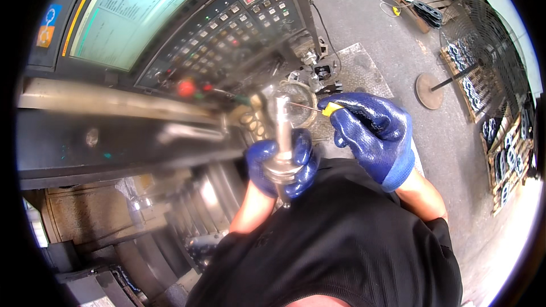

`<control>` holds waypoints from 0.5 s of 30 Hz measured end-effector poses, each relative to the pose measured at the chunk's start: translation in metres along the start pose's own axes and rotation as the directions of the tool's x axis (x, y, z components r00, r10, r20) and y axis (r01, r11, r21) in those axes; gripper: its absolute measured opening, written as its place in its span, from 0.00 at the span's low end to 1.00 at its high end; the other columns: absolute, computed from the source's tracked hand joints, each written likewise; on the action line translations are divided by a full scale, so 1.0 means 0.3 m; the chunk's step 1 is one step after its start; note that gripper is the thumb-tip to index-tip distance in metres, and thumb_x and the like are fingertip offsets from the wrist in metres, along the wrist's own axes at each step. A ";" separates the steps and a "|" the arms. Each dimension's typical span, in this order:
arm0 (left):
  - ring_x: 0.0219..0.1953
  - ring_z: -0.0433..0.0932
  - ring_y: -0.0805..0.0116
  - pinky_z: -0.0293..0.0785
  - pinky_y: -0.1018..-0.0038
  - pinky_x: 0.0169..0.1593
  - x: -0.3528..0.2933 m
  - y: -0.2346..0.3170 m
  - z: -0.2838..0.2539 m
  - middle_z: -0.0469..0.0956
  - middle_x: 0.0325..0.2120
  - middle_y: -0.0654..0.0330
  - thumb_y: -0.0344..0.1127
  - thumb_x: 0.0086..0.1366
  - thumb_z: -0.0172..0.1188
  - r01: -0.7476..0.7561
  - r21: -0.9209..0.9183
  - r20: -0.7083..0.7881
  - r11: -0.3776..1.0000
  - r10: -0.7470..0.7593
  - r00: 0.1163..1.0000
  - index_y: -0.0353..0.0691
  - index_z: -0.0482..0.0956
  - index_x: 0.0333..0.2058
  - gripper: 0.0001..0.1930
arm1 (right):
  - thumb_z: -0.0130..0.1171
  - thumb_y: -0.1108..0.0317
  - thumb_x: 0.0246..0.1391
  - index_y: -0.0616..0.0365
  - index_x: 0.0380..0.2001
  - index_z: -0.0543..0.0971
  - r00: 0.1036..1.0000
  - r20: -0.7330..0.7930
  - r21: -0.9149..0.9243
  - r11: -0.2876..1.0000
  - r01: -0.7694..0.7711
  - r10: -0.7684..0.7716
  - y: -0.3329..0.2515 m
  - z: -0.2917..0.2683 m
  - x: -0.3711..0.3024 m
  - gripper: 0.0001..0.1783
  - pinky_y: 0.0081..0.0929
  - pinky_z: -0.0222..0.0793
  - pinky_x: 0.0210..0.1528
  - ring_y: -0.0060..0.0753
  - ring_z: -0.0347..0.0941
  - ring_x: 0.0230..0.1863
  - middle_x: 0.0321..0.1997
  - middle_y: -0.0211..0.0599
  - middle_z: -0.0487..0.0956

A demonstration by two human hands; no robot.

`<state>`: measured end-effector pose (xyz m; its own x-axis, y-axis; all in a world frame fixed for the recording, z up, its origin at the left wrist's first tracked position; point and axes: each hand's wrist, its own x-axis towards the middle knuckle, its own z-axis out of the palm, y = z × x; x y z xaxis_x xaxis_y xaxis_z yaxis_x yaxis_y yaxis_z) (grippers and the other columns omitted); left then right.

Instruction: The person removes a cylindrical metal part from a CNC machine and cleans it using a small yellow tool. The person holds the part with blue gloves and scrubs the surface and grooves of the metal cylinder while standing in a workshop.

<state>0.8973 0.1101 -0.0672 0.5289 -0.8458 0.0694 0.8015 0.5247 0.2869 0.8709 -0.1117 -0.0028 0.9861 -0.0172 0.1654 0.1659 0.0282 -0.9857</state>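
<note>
In front of my body, my left hand [259, 165], in a blue coated glove, is wrapped round the flanged lower part of a shiny metal tool holder [283, 128]. Its long cylinder stands nearly upright, with the narrow end up. From the right, my right hand [378, 131], gloved alike, pinches the yellow handle of a small screwdriver [331, 109]. The screwdriver's thin shaft reaches left to the upper end of the tool holder. Whether its tip sits in a screw there is too small to tell.
A machine control panel [227, 28] with a lit screen [136, 11] and a red knob [186, 87] rises at the upper left. Below it lies the dark machine edge [114, 148]. Rightward on the floor stand a pedestal fan [480, 59] and pallets [475, 94] of flat metal parts.
</note>
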 end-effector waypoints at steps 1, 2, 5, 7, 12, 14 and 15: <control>0.13 0.73 0.60 0.76 0.65 0.19 -0.002 -0.001 -0.001 0.76 0.23 0.48 0.55 0.62 0.64 -0.001 0.002 -0.007 1.000 0.001 1.000 0.34 0.77 0.39 0.25 | 0.64 0.75 0.68 0.67 0.51 0.87 1.000 0.002 -0.010 1.000 0.008 -0.008 -0.001 0.001 0.001 0.12 0.20 0.74 0.35 0.17 0.77 0.32 0.39 0.34 0.86; 0.13 0.73 0.60 0.76 0.64 0.18 -0.006 -0.003 -0.004 0.76 0.23 0.49 0.55 0.62 0.64 -0.001 0.004 -0.013 1.000 0.002 1.000 0.34 0.76 0.39 0.25 | 0.64 0.75 0.68 0.67 0.50 0.87 1.000 0.000 -0.007 1.000 0.002 -0.002 -0.002 0.002 0.001 0.11 0.20 0.74 0.35 0.17 0.77 0.32 0.39 0.34 0.86; 0.17 0.75 0.58 0.75 0.65 0.20 -0.011 -0.010 -0.019 0.75 0.24 0.47 0.53 0.62 0.65 -0.032 -0.042 0.049 0.999 0.034 0.998 0.31 0.74 0.41 0.26 | 0.65 0.76 0.67 0.69 0.48 0.87 0.999 -0.007 0.030 0.999 -0.044 0.044 -0.007 0.010 -0.005 0.10 0.20 0.74 0.35 0.18 0.77 0.31 0.38 0.36 0.86; 0.20 0.76 0.56 0.75 0.66 0.21 -0.021 -0.009 -0.015 0.76 0.26 0.47 0.52 0.63 0.65 -0.037 -0.051 0.036 0.998 0.039 0.999 0.30 0.72 0.43 0.27 | 0.65 0.77 0.64 0.69 0.47 0.86 0.977 0.124 0.156 0.969 -0.192 0.174 -0.044 -0.020 -0.007 0.10 0.25 0.77 0.38 0.24 0.82 0.36 0.41 0.41 0.87; 0.29 0.80 0.57 0.79 0.68 0.27 -0.040 0.012 0.020 0.78 0.31 0.47 0.53 0.66 0.63 -0.013 0.129 -0.286 0.992 0.050 0.957 0.29 0.74 0.46 0.27 | 0.64 0.75 0.64 0.70 0.45 0.86 0.843 0.496 0.300 0.869 -0.393 0.209 -0.026 -0.115 0.032 0.10 0.27 0.77 0.37 0.24 0.82 0.35 0.38 0.42 0.88; 0.31 0.81 0.57 0.80 0.68 0.32 -0.023 0.004 0.036 0.80 0.34 0.45 0.52 0.68 0.61 -0.028 0.226 -0.317 0.974 0.101 0.943 0.29 0.75 0.50 0.27 | 0.64 0.76 0.64 0.71 0.45 0.86 0.977 0.174 -0.005 0.992 -0.123 0.121 0.033 -0.072 0.023 0.10 0.27 0.79 0.39 0.25 0.83 0.35 0.37 0.42 0.88; 0.31 0.81 0.58 0.80 0.68 0.32 -0.024 0.001 0.034 0.80 0.34 0.45 0.52 0.68 0.60 -0.023 0.230 -0.344 0.973 0.103 0.933 0.30 0.75 0.50 0.27 | 0.64 0.76 0.64 0.71 0.45 0.86 0.984 0.076 -0.031 0.987 -0.157 0.159 0.030 -0.078 0.016 0.10 0.27 0.80 0.40 0.26 0.84 0.36 0.38 0.43 0.88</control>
<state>0.8910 0.1154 -0.0578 0.6723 -0.7021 -0.2346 0.7036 0.5075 0.4974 0.8769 -0.1350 -0.0117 0.9980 0.0630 0.0088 0.0089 -0.0004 -1.0000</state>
